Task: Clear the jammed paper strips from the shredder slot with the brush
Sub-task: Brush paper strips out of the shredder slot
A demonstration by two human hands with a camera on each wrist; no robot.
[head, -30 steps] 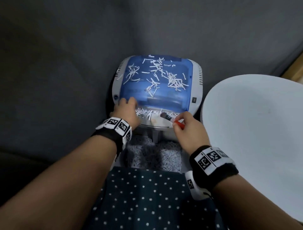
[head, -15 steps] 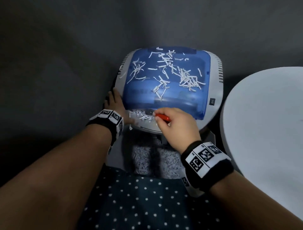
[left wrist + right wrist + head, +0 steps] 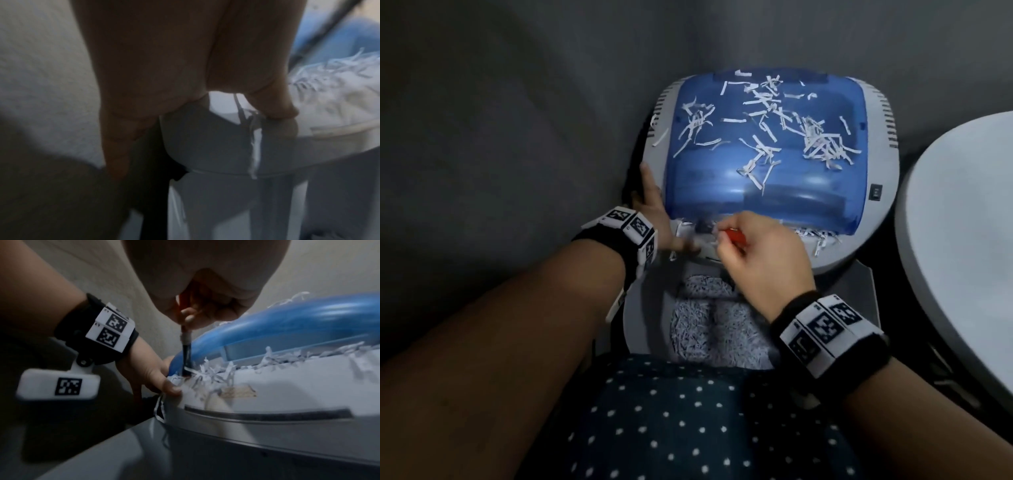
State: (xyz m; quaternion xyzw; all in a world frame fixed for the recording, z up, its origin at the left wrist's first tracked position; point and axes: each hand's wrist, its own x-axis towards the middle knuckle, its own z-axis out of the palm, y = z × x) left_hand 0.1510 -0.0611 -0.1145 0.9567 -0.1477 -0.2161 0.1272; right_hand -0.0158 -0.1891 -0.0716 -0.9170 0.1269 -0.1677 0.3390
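Observation:
A grey shredder (image 3: 873, 236) with a blue see-through cover (image 3: 767, 192) stands in front of me. White paper strips (image 3: 815, 236) stick out of its front slot, and more lie scattered on the cover. My right hand (image 3: 760, 253) grips a red-handled brush (image 3: 734, 235). In the right wrist view the brush (image 3: 186, 352) points down, its dark bristles in the strips (image 3: 216, 374) at the slot's left end. My left hand (image 3: 654, 205) rests against the shredder's left corner, fingers straight along the side and thumb (image 3: 273, 105) on top.
A round white table (image 3: 962, 240) stands close on the right. Below the shredder head, the bin window (image 3: 715, 325) shows packed shredded paper. Dark dotted fabric (image 3: 688, 428) covers my lap at the bottom. A grey wall rises to the left and behind.
My right hand has carried the brush leftward along the slot to its left end. My left hand has slid off the slot area onto the shredder's left side.

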